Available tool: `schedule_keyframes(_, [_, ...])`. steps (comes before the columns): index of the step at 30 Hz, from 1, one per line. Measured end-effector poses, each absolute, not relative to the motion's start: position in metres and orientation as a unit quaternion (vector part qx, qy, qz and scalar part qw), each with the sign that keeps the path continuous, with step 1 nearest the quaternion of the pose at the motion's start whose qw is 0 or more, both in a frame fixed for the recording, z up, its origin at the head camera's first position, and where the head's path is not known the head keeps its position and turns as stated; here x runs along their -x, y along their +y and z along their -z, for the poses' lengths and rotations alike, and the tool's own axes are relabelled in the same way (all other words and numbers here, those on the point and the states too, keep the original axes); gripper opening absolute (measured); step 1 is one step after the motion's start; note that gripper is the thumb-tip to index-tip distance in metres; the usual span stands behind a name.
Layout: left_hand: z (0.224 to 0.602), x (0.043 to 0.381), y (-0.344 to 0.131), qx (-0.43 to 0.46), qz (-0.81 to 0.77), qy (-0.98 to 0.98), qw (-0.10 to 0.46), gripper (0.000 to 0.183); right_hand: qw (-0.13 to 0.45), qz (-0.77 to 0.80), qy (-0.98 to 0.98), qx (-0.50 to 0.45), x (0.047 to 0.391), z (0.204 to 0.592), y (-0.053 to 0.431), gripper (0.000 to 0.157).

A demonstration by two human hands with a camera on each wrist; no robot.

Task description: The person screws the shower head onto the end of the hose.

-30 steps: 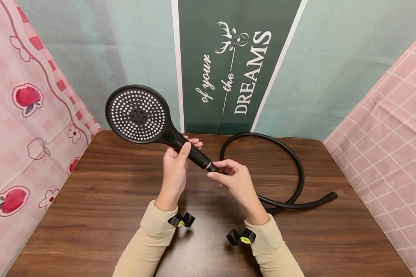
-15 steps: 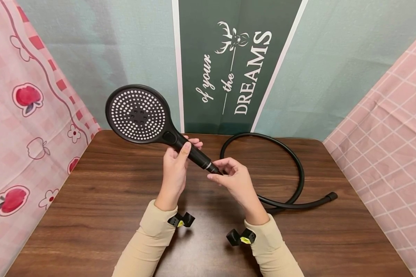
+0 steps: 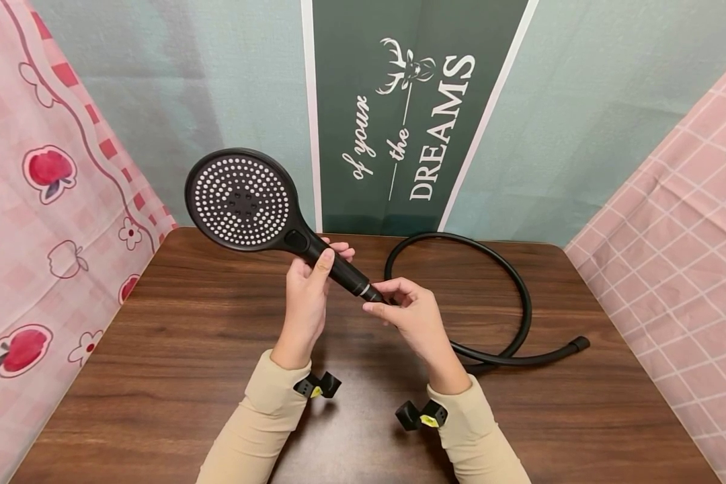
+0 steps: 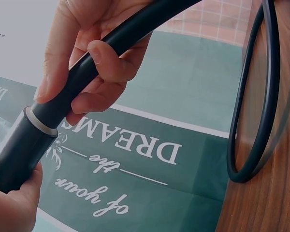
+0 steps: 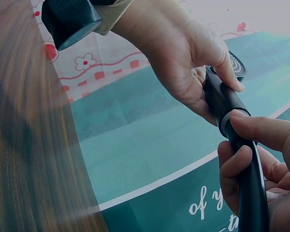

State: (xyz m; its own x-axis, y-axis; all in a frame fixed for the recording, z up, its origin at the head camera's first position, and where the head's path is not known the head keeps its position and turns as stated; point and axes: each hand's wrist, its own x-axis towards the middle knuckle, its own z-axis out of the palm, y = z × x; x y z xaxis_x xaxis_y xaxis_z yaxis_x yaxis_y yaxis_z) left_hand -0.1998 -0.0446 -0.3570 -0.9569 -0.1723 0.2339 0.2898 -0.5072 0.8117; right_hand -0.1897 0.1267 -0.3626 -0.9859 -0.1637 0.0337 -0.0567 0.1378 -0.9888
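A black shower head (image 3: 242, 200) with white nozzles is held up over the table, its face toward the head camera. My left hand (image 3: 305, 296) grips its handle (image 3: 345, 274), thumb on top. At the handle's lower end my right hand (image 3: 411, 312) pinches the end fitting (image 4: 53, 104) of a black shower hose (image 3: 523, 296). Fitting and handle meet in line, with a pale ring (image 4: 40, 121) showing at the joint. In the right wrist view, the right fingers curl round the hose just below that joint. Whether threads are engaged is hidden.
The hose loops over the back right of the wooden table (image 3: 187, 376), its free end (image 3: 579, 343) lying to the right. A green printed curtain (image 3: 399, 121) hangs behind. Pink curtains flank both sides. Each wrist wears a small black camera (image 3: 420, 415).
The right fingers shift slightly at the hose fitting, lifting a little and then settling back. The left hand and shower head stay practically still.
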Motion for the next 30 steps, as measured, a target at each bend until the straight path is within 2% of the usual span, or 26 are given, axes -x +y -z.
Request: schedule_keyframes(30, [0.357,0.2001,-0.0443,0.055,0.864,-0.484,0.129,0.02,0.039,0.653,0.752,0.083,0.1888,0.3615,0.1277,0.028])
